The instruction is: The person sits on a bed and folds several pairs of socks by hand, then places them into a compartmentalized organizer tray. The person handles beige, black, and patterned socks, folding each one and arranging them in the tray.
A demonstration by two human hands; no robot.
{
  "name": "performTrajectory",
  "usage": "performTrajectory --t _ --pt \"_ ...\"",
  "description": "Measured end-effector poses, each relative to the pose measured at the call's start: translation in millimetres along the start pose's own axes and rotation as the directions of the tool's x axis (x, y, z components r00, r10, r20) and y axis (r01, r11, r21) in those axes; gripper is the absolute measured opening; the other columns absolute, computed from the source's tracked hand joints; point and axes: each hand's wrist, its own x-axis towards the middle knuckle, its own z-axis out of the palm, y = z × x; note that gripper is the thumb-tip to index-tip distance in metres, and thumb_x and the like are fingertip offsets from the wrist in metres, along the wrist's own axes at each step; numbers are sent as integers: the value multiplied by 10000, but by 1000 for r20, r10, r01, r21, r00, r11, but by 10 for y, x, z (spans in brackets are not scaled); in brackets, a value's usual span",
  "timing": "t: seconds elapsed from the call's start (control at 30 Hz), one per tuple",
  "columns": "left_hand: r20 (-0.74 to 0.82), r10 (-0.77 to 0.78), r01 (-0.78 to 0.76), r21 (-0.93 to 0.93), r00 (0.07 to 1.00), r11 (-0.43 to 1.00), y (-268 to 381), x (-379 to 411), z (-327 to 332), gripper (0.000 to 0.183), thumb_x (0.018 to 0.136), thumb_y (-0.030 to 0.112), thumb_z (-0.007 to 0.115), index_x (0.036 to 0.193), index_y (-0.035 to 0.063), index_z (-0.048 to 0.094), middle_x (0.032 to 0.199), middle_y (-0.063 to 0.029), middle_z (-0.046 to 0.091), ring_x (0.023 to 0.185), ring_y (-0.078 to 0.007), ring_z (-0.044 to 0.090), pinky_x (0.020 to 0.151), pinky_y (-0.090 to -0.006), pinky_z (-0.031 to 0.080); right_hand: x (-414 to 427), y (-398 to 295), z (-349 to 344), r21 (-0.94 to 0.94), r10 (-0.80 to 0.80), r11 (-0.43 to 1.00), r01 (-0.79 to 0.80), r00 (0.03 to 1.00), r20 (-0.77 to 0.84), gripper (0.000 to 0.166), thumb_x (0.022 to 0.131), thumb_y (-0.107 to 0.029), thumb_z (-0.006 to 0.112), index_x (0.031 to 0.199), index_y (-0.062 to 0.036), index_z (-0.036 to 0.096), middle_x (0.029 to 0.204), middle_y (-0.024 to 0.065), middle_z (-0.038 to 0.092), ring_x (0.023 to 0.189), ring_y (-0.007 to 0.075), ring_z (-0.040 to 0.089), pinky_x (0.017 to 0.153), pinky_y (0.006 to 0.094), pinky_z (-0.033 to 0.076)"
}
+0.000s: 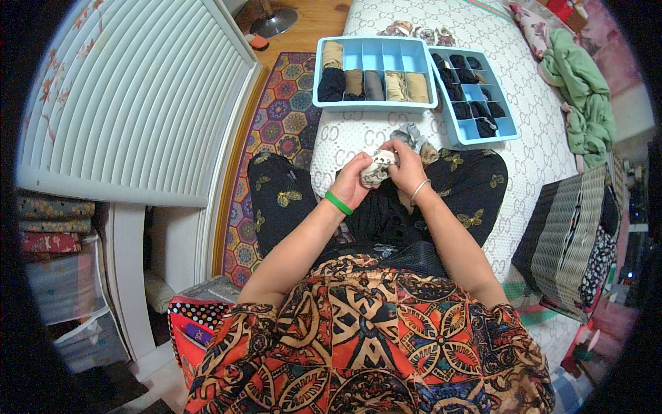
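Note:
A bundled white cloth with a dark print is held in front of my lap, with both hands around it. My left hand, a green band at its wrist, grips the near left side. On the right side, my right hand pinches the cloth between thumb and fingers; a silver bangle circles that wrist. Just beyond my hands lie a crumpled grey cloth and a tan one. Farther off, a light-blue divided tray holds rolled black, brown, grey and beige fabric pieces in its compartments.
A second blue divided tray with black fabric bundles sits right of the first on the quilted white bed cover. Patterned cloths lie behind them. A green blanket and a striped storage bag are at right, a louvred door at left.

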Motion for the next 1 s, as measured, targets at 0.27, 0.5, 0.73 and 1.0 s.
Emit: performTrajectory --t 0.27,0.5,0.73,1.0 --pt "-143 9 0 60 990 998 169 -40 213 280 853 112 592 1117 49 522 1032 -86 638 882 -171 653 670 -286 541 41 40 -164 723 338 581 -373 919 202 316 806 89 513 1078 -63 567 966 39 640 885 141 620 748 269 514" --pt "-144 -39 31 -54 989 998 49 38 -138 371 879 140 554 1221 10 495 1169 -156 623 1042 -276 644 883 -420 543 -25 -82 -244 819 213 323 -475 879 426 265 868 -79 637 1107 -118 528 992 32 616 891 144 619 765 282 519" --pt "-54 -104 99 -93 993 991 61 4 -134 387 924 293 543 1202 26 515 1208 -154 614 1068 -270 635 924 -429 518 7 142 -40 549 193 790 -274 960 202 258 796 19 619 1030 -68 553 908 69 664 851 178 651 755 320 522" --pt "-174 61 56 596 983 801 -41 -20 49 375 798 67 737 1089 68 501 907 -47 626 731 -114 608 558 -240 482 -56 -38 50 15 7 1000 -5 992 -127 214 751 78 525 947 -6 525 897 145 610 823 292 636 754 347 516"
